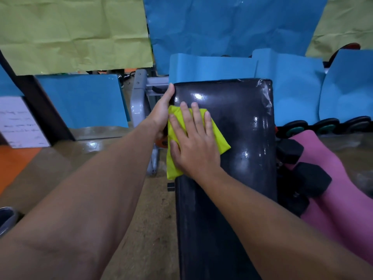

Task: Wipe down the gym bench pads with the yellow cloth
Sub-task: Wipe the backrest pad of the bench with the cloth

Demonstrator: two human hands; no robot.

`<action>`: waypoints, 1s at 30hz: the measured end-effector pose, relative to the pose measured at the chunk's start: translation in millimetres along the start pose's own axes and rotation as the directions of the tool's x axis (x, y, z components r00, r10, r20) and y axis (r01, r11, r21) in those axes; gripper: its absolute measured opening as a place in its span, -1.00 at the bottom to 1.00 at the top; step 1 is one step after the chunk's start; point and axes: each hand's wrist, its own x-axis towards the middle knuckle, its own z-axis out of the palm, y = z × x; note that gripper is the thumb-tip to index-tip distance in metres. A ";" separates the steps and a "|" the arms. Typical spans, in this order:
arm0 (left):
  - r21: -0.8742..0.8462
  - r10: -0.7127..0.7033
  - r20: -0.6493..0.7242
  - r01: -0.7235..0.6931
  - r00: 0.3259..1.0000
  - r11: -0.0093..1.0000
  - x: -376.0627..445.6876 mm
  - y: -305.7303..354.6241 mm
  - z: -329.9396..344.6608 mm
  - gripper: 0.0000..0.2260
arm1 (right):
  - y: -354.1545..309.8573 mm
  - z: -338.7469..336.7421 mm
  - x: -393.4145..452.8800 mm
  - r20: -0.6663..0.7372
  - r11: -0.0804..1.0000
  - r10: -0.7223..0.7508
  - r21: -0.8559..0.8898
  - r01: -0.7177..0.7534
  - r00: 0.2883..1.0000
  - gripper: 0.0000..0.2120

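A flat right hand presses the yellow cloth to the gym bench pad, mid-wipe.

Head view: the right hand (194,142) lies on the yellow cloth (217,139) with fingers straight and spread, not clenched, pinning it near the left edge of the black bench pad (242,122), where part of the cloth hangs over the side. The left hand (162,112) steadies the pad's left edge near the far corner, thumb laid along it; whether its other fingers curl under cannot be told. Hex dumbbells (302,176) sit just beside the pad on the right. The wiping appears under way at the far end; the next move likely calls for drawing the cloth across toward the right edge, then down the pad's near length.
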 end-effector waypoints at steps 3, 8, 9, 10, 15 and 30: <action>-0.075 -0.036 0.008 0.037 0.999 0.997 3.0 -0.4 -2.0 -0.12 | 14.7 -1.4 -7.4 -0.025 0.999 -0.051 0.010 0.052 0.998 -0.47; 0.028 -0.006 -0.003 0.006 1.000 1.000 -3.7 -1.8 0.1 -0.21 | -9.1 1.0 11.3 -0.013 0.990 0.141 0.010 -0.141 0.990 -0.40; 0.042 0.002 -0.012 -0.002 1.000 0.999 -5.3 -2.2 3.3 -0.21 | -13.2 2.2 9.6 -0.002 0.992 0.129 0.013 -0.129 0.992 -0.39; 0.031 0.003 -0.009 -0.003 1.000 1.000 -2.0 -5.0 3.8 -0.19 | -13.6 3.2 6.0 0.001 0.994 0.104 0.022 -0.104 0.995 -0.38; -0.029 0.036 -0.071 -0.038 0.997 0.999 1.9 -7.4 9.3 -0.17 | 28.2 -2.8 -22.1 -0.033 0.997 0.052 0.061 -0.050 0.998 -0.36; 0.119 0.157 -0.343 -0.123 0.926 0.985 -7.1 12.5 29.8 -0.51 | 102.0 -12.4 -49.2 -0.081 0.978 0.196 0.086 -0.189 0.977 -0.37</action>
